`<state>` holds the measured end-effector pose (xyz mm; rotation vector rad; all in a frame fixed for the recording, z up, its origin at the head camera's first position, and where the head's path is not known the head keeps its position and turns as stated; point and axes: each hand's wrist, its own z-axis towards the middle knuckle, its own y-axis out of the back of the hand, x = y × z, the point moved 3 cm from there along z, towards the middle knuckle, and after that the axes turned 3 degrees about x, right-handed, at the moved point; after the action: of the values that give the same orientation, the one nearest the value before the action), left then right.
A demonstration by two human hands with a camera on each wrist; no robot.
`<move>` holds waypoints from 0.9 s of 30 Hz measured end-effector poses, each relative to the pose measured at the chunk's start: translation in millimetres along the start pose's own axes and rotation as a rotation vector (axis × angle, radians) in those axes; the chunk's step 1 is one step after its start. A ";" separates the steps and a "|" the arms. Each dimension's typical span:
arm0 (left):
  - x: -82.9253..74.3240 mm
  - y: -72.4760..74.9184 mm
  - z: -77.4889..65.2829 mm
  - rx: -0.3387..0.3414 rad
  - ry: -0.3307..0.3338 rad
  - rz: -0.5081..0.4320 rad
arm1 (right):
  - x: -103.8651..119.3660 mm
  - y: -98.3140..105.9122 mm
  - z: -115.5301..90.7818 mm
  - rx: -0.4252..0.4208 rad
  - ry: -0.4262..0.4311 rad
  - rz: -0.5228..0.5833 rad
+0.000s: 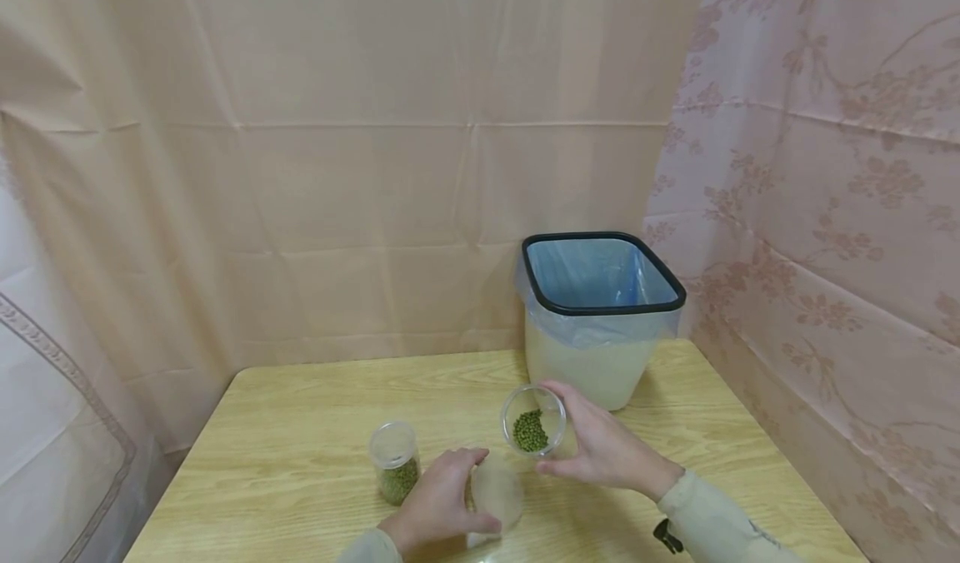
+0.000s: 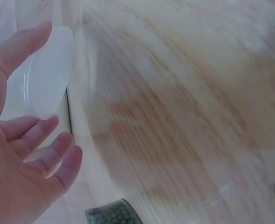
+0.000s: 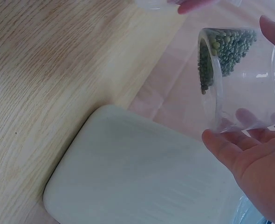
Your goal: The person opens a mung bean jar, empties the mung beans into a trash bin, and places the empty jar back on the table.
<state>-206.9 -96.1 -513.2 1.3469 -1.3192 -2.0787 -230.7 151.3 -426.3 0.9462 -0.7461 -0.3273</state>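
Observation:
My right hand [image 1: 596, 446] grips a clear plastic jar [image 3: 249, 100] from its side, fingers and thumb wrapped round the wall. The jar is tilted, and the green mung beans [image 1: 530, 431] inside have slid into one corner at its base. To the left of it, my left hand [image 1: 447, 496] holds a round translucent white lid [image 1: 497, 494] by its edge, thumb on one side and index finger on the other [image 2: 53, 70]. Its other fingers are loosely bent. A second jar [image 1: 396, 467] with green beans stands upright and capped just beyond the left hand.
A cream waste bin [image 1: 588, 363] with a black rim and a bluish liner bag stands at the back right of the wooden table [image 1: 315, 413]. Beige curtain cloth [image 1: 375, 171] hangs behind the table, floral cloth [image 1: 847, 213] along the right.

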 end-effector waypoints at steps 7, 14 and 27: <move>1.5 -1.6 -1.6 0.041 -0.008 0.085 | -0.7 0.9 -0.7 -0.006 0.006 -0.008; 0.8 -1.9 -3.0 0.024 -0.013 0.137 | -1.2 1.3 -1.3 -0.005 0.004 0.004; 4.4 -3.2 -3.9 0.044 -0.005 0.180 | 0.0 1.7 -1.8 0.010 -0.015 0.025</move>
<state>-205.1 -99.5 -518.8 1.1929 -1.4390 -1.9442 -229.6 153.3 -425.6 0.9440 -0.7736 -0.3097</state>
